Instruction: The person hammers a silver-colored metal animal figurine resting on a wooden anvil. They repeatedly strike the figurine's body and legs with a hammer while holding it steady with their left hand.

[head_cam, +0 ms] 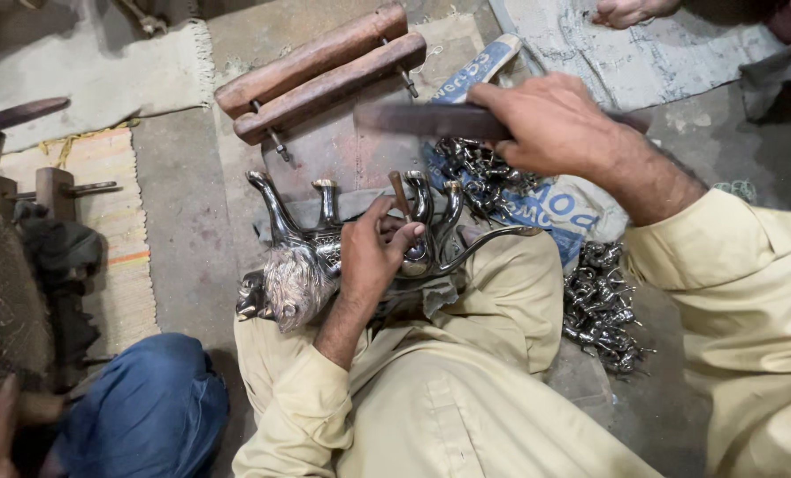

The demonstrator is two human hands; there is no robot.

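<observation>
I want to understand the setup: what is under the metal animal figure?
The metal animal figure lies on a grey cloth across the person's lap. The left hand covers its middle, so that part cannot be seen.

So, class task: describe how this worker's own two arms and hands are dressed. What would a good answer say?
Both arms wear loose pale yellow cloth sleeves, pushed up to leave the forearms bare. The right sleeve shows a seamed cuff edge; the left sleeve is creased near the elbow. The left hand and right hand are bare: no gloves, rings or watch visible.
</observation>
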